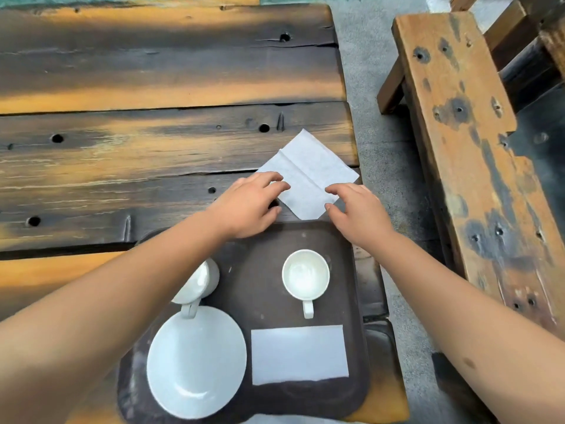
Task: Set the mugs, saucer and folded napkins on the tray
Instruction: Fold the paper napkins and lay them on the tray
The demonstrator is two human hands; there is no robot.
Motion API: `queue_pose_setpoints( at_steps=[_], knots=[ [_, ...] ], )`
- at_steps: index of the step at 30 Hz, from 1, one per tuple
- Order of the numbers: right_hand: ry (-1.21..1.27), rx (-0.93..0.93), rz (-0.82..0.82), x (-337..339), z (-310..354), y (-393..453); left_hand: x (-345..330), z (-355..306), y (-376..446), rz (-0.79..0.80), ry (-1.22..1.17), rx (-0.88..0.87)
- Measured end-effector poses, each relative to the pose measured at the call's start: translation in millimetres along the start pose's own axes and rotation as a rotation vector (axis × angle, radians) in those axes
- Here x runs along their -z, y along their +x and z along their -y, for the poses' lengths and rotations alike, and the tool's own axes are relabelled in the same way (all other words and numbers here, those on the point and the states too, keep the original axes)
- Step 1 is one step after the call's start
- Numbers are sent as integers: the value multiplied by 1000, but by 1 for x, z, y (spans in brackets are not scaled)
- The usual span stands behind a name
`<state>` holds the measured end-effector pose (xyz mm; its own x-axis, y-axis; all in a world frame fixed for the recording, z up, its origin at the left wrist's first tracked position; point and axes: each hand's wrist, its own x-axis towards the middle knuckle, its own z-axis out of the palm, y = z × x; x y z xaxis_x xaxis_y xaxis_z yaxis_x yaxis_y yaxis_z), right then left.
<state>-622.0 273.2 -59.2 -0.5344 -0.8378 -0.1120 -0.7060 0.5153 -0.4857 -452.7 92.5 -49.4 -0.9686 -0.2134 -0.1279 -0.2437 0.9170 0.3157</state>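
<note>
A dark brown tray (260, 289) lies on the wooden table near me. On it stand a white mug (305, 275) at the right and a second white mug (203, 278) at the left, partly hidden by my left forearm. A white saucer (196, 362) lies at the tray's near left, a folded white napkin (299, 354) at its near right. Beyond the tray's far edge an unfolded white napkin (308, 172) lies flat on the table. My left hand (247, 206) rests with its fingertips on the napkin's near left edge. My right hand (356, 214) touches its near right corner.
The table (153, 148) is made of dark and orange planks with knot holes. Its right edge runs close to the tray. A wooden bench (467, 142) stands to the right across a strip of grey floor (376, 87).
</note>
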Motion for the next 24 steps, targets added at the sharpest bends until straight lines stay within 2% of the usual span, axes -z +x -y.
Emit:
queue_pose_setpoints(
  at_steps=[4, 8, 12, 20, 24],
  knots=[
    [-115, -78, 98, -27, -32, 35, -25, 35, 35, 96, 36, 1],
    [-191, -103, 45, -50, -52, 55, -44, 60, 56, 138, 119, -122],
    [-241, -85, -1, -66, -64, 71, -63, 79, 60, 107, 152, -206],
    [-219, -87, -19, -73, -72, 86, -74, 90, 60, 40, 152, -224],
    [-79, -88, -121, -69, -76, 91, -74, 90, 61, 43, 153, -230]
  ],
)
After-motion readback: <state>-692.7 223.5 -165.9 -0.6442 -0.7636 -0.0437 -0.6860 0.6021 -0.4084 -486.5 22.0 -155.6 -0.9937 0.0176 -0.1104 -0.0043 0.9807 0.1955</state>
